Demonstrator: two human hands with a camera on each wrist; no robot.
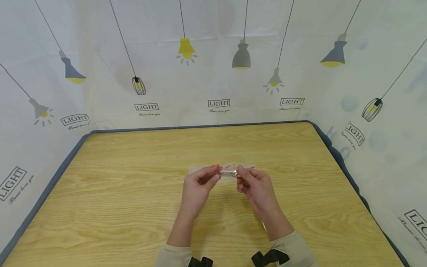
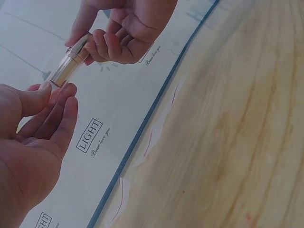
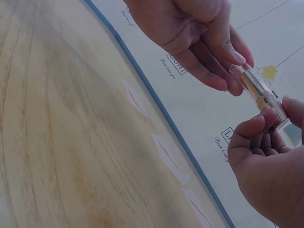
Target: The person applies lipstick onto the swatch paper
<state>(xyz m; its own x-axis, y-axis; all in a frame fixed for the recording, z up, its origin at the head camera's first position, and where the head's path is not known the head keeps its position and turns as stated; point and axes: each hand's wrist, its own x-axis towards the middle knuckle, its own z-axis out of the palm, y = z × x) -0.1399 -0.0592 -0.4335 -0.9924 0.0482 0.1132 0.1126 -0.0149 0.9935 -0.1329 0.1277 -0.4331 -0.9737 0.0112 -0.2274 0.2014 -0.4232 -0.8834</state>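
A shiny metallic lipstick tube (image 1: 228, 172) is held level between both hands, above the far half of the table. My left hand (image 1: 196, 187) pinches one end between thumb and fingertips. At the other end, my right hand (image 1: 261, 190) grips the tube with its thumb on top and fingers curled beneath. In the left wrist view the lipstick (image 2: 69, 61) has a clear section toward the left hand and a gold, mirror-like part at the right fingers. Both ends are partly hidden by fingertips.
White paper strips (image 3: 170, 159), each with a thin red line, lie on the wood-grain table (image 1: 126, 200) beyond the hands. A dark blue edge (image 1: 200, 127) borders the tabletop. Behind it hangs a white cloth (image 1: 213, 81) printed with lamps and lettering.
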